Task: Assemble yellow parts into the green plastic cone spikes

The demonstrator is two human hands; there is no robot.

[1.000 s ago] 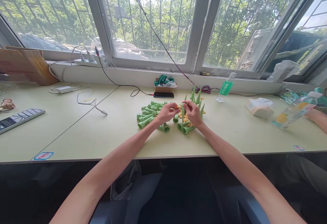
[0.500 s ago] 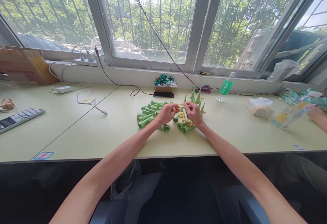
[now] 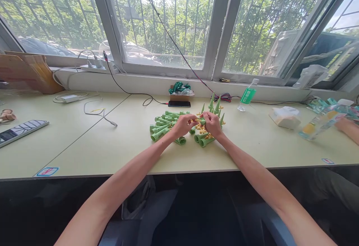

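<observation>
On the pale, smooth worktop [image 3: 252,145], two hands come close together in front of the person. The left hand [image 3: 183,123] pinches one small yellow stick [image 3: 197,120], and the right hand [image 3: 212,123] pinches one green plastic cone [image 3: 202,121] just beside it, with its end turned toward the person. The step in hand looks like putting stick and cone together; I cannot tell whether they touch. The next move seems to call for a tight pinch and good aim on the left, and a steady hold on the right. Now to count. At least four pointed green cones [image 3: 217,107] stand up behind the right hand. Two green cones with open round ends [image 3: 206,141] lie in front of it. To the left lies a pile of green cones [image 3: 160,128], too jumbled to count. Many loose yellow sticks [image 3: 199,128] sit under the hands, too small to count. Farther back is one black phone [image 3: 179,104], and to the right stands one clear bottle with a green label [image 3: 247,96].
</observation>
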